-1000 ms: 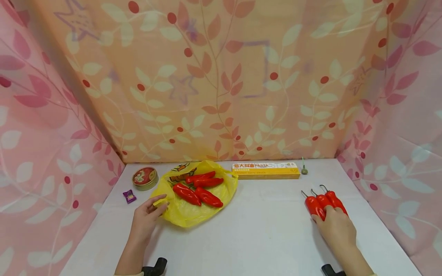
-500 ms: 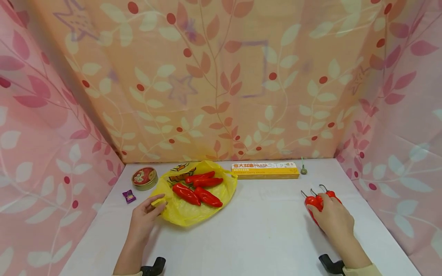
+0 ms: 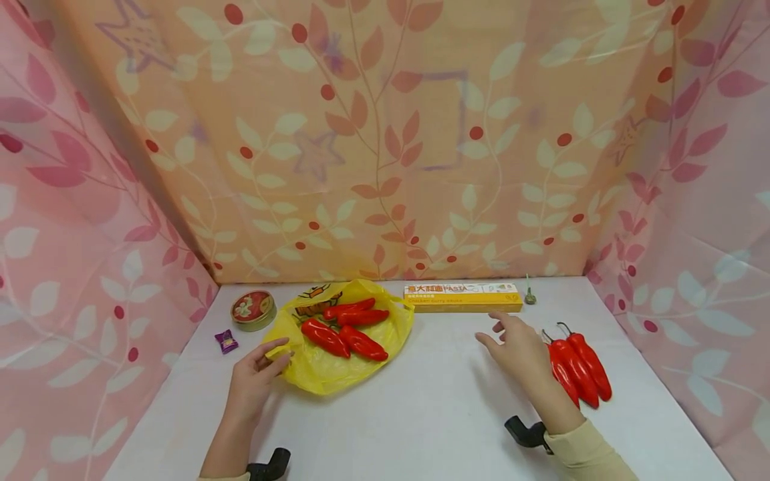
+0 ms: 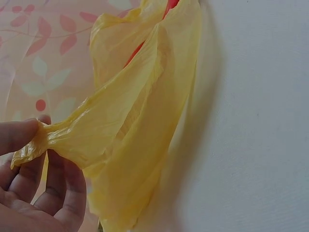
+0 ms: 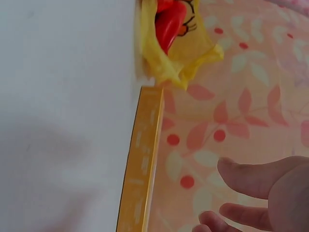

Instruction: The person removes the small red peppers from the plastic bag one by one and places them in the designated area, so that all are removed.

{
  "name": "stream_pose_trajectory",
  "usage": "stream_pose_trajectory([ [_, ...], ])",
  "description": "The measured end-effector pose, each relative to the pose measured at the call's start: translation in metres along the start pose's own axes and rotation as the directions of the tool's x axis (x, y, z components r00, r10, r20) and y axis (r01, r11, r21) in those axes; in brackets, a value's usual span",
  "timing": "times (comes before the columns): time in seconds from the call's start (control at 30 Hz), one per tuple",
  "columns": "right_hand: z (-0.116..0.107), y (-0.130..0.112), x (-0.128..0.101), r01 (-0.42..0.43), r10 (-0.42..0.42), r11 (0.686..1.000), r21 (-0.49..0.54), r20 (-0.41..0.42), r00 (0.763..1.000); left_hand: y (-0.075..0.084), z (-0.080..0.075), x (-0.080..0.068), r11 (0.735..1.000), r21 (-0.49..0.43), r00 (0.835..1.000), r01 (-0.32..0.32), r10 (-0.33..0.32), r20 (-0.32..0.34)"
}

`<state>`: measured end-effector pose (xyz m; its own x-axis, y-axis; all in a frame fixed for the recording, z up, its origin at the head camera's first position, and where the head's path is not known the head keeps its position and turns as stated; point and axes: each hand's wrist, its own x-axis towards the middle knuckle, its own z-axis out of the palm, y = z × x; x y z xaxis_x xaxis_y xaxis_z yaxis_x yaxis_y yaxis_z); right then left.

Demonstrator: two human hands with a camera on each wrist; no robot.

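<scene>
My left hand (image 3: 252, 379) pinches the near-left edge of a yellow plastic bag (image 3: 319, 382). In the left wrist view, the bag's gathered corner (image 4: 53, 134) sits between thumb and fingers. Several shiny red chili peppers (image 3: 325, 338) lie on the spread bag. To the right, three more red peppers (image 3: 577, 369) lie side by side on the table, stems pointing away; my right forearm partly covers the leftmost. My right hand (image 3: 522, 354), empty with fingers loosely extended, hovers left of them, and the right wrist view shows its thumb (image 5: 246, 179) apart from the fingers.
Behind, against the patterned cloth wall, stands a yellow pasta box (image 3: 462, 304). A small green-stemmed item (image 3: 530, 295) is right of it. At the left are a round red-lidded tin (image 3: 252, 310) and a purple wrapped candy (image 3: 226, 341). Cloth walls enclose the sides.
My right hand has let go of the three peppers on the right and moved left, away from them. The left hand and the bag have stayed in place.
</scene>
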<state>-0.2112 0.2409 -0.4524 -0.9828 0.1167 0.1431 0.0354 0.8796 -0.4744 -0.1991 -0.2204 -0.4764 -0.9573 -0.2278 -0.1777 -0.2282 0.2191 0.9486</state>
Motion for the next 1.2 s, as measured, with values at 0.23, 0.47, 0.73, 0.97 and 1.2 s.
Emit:
stream_pose_trajectory([
  [0.23, 0.019, -0.039, 0.006, 0.06, -0.059, 0.997, 0.044, -0.019, 0.998, 0.001, -0.002, 0.0, 1.0, 0.01, 1.0, 0.004, -0.005, 0.003],
  [0.47, 0.042, -0.068, 0.011, 0.133, -0.136, 0.987, 0.086, 0.019, 0.991, 0.002, -0.003, -0.001, 1.0, -0.002, 1.0, -0.003, 0.003, 0.01],
  [0.73, 0.067, -0.093, 0.02, 0.228, -0.245, 0.954, 0.194, 0.07, 0.967, 0.0, -0.001, -0.001, 1.0, -0.008, 1.0, 0.005, -0.005, 0.021],
  [0.97, 0.091, -0.117, 0.028, 0.26, -0.316, 0.919, 0.297, 0.159, 0.935, 0.001, 0.0, 0.002, 1.0, 0.007, 1.0, -0.007, 0.006, 0.014],
  [1.2, 0.119, -0.137, 0.033, 0.24, -0.327, 0.921, 0.307, 0.274, 0.904, 0.002, 0.003, 0.002, 1.0, 0.005, 1.0, 0.007, -0.007, 0.025],
])
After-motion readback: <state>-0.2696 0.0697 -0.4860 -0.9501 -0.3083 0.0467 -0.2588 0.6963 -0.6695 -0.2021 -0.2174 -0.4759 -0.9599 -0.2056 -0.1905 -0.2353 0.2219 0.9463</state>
